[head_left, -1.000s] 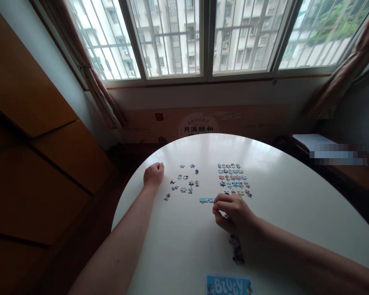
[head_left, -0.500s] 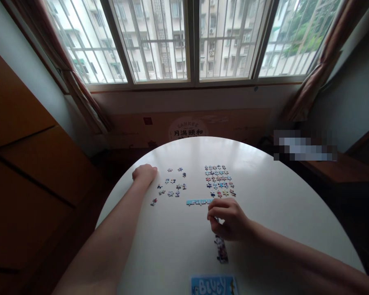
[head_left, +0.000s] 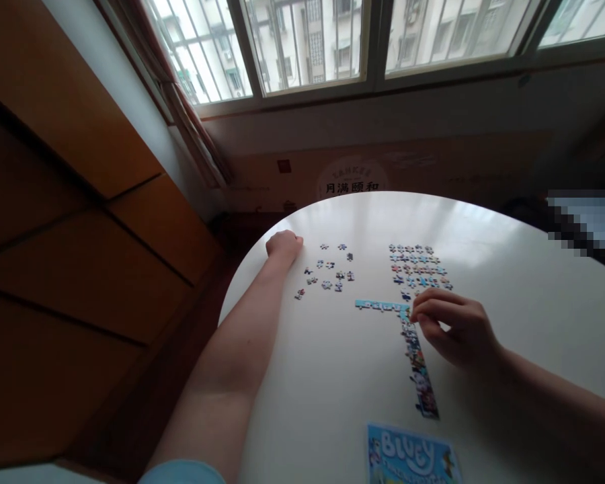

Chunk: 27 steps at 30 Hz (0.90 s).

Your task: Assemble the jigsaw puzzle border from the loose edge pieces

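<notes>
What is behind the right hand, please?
Beyond the right hand, rows of loose puzzle pieces lie on the white table. Whatever the hand covers at their near edge cannot be seen.

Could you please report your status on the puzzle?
Left hand curled, beside loose pieces. Right hand at corner of L-shaped puzzle strip, grip unclear. Bluey picture near it, not in the way.

White table (head_left: 327, 383) — loose puzzle pieces (head_left: 327, 285), joined strips (head_left: 423, 380), blue "Bluey" picture (head_left: 411, 460)

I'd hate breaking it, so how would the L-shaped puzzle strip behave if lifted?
The strip would probably sag or separate, being narrow and pieced together. It looks thin, so likely light, and may slide on the glossy table.
</notes>
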### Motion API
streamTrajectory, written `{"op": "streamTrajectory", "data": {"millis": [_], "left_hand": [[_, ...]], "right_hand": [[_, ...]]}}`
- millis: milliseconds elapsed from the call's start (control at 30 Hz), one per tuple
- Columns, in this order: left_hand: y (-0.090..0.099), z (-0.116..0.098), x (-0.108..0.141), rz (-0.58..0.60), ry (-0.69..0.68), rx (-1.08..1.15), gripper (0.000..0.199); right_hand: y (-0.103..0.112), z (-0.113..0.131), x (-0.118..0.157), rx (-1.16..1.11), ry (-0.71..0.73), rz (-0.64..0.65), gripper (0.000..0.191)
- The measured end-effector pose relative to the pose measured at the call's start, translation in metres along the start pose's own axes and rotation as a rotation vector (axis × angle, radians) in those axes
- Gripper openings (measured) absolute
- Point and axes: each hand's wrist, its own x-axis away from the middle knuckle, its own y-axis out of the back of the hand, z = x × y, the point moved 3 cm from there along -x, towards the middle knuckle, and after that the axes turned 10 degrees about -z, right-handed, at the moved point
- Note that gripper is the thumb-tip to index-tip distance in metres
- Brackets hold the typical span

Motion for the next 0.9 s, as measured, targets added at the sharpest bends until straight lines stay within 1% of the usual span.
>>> {"op": "streamTrajectory", "data": {"millis": [67,167,300,433,600,700,900], "left_hand": [[0.001,-0.001,0.002,-0.009,-0.035,0.021,0.037],[0.003,-0.002,0.003,-0.022,-0.073,0.051,0.039],[0.003,-0.003,-0.001,-0.112,-0.075,0.079,0.037],[0.001,-0.005,-0.002,-0.178,-0.055,0.122,0.033],[0.002,-0.006,-0.002,-0.267,-0.064,0.24,0.028],[0.003,-0.005,-0.002,-0.286,-0.07,0.308,0.027],[0.0,-0.003,-0.004,-0.285,-0.073,0.331,0.026]], "right_hand": [[0.003,-0.002,0.0,0.027,-0.05,-0.032,0.023],[0.009,-0.007,-0.002,0.087,-0.137,-0.112,0.024],[0.015,-0.01,-0.004,0.103,-0.168,-0.193,0.025],[0.016,0.001,-0.005,0.095,-0.134,-0.185,0.023],[0.014,0.016,-0.004,0.07,-0.026,-0.122,0.022],[0.013,0.016,-0.004,0.063,-0.005,-0.107,0.023],[0.014,0.009,-0.003,0.074,-0.049,-0.126,0.024]]}}
